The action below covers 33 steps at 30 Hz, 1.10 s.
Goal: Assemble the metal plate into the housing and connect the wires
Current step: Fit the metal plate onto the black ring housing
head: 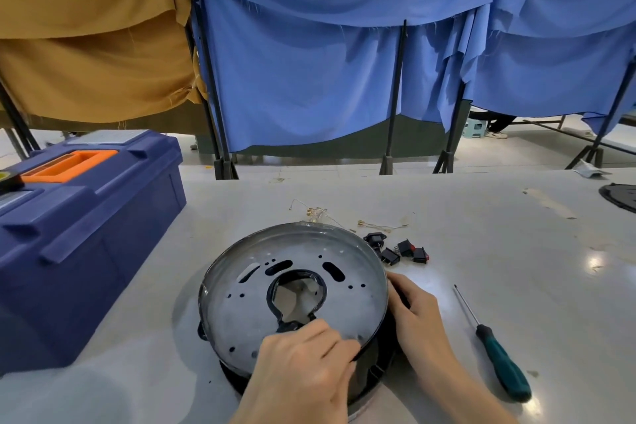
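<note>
Metal plate (pixel 241 306) sits tilted in the black housing (pixel 377 372) near our edge of the table (pixel 499 244). Our left hand (pixel 303 365) curls its fingers over the plate's near rim, gripping it. Our right hand (pixel 418 313) clasps the housing's right side just under that rim. A green-handled screwdriver (pixel 502 365) lies to our right. Beyond the plate we see small black switches (pixel 406 251), then thin wires (pixel 320 214). A blue toolbox (pixel 86 234) stands on the left.
</note>
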### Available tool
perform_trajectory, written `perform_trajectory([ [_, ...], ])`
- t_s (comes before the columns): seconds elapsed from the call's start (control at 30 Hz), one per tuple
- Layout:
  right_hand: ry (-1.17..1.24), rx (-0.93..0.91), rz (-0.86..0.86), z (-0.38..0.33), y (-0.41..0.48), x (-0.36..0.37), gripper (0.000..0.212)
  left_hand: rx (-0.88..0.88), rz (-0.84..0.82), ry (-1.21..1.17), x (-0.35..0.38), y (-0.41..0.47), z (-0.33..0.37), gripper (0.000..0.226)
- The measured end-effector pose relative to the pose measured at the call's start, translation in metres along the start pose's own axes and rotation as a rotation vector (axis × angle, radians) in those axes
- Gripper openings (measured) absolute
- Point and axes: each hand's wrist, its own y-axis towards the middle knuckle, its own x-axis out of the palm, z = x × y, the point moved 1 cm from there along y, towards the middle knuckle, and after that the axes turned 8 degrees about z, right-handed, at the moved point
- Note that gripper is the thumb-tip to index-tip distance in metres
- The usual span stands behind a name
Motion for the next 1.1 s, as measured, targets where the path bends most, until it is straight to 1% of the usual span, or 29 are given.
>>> perform_trajectory([
  [0.1, 0.005, -0.005, 0.02, -0.001, 0.0, -0.002, 0.033, 0.013, -0.073, -0.05, 0.0, 0.0, -0.001, 0.018],
  [0.17, 0.013, -0.004, 0.018, -0.002, -0.001, -0.001, 0.032, -0.014, -0.089, -0.092, 0.0, -0.001, 0.0, 0.011],
  [0.2, 0.014, 0.001, 0.024, -0.003, -0.001, -0.001, 0.03, -0.049, -0.085, -0.135, 0.0, -0.001, 0.001, 0.012],
  [0.23, 0.012, 0.003, 0.04, -0.003, -0.001, -0.002, 0.028, -0.105, -0.067, -0.201, -0.001, 0.0, 0.0, 0.017],
  [0.3, -0.013, 0.01, 0.089, -0.003, -0.001, -0.004, 0.021, -0.246, 0.011, -0.295, -0.007, 0.001, -0.006, 0.024],
  [0.37, -0.06, 0.029, 0.131, -0.003, -0.002, -0.009, 0.016, -0.357, 0.06, -0.224, -0.014, 0.004, -0.016, 0.023],
  [0.43, -0.129, 0.054, 0.161, -0.003, -0.004, -0.014, 0.015, -0.439, 0.061, -0.057, -0.018, 0.005, -0.026, 0.015],
  [0.47, -0.16, 0.069, 0.16, -0.002, -0.005, -0.015, 0.014, -0.485, 0.03, 0.005, -0.018, 0.004, -0.03, 0.014],
  [0.53, -0.182, 0.079, 0.133, -0.003, -0.005, -0.015, 0.012, -0.541, -0.087, 0.025, -0.012, -0.002, -0.032, 0.025],
  [0.6, -0.171, 0.062, 0.105, -0.003, -0.005, -0.013, 0.021, -0.56, -0.206, 0.025, -0.005, -0.005, -0.029, 0.034],
  [0.63, -0.165, 0.053, 0.102, -0.003, -0.005, -0.013, 0.024, -0.568, -0.235, 0.027, -0.004, -0.004, -0.027, 0.035],
  [0.77, -0.14, 0.04, 0.158, 0.0, -0.006, -0.009, 0.032, -0.579, -0.284, 0.067, 0.0, -0.003, -0.017, 0.034],
  [0.93, -0.108, 0.063, 0.232, 0.003, -0.007, 0.0, 0.029, -0.578, -0.328, 0.026, 0.005, -0.003, -0.004, 0.034],
  [0.97, -0.098, 0.061, 0.242, 0.003, -0.007, 0.001, 0.029, -0.57, -0.344, 0.003, 0.005, -0.002, -0.003, 0.037],
  [1.07, -0.088, 0.058, 0.265, 0.001, -0.006, 0.005, 0.03, -0.537, -0.418, -0.149, 0.003, 0.0, -0.001, 0.06],
  [1.1, -0.079, 0.062, 0.27, 0.001, -0.006, 0.006, 0.03, -0.513, -0.445, -0.188, 0.004, 0.0, 0.0, 0.063],
])
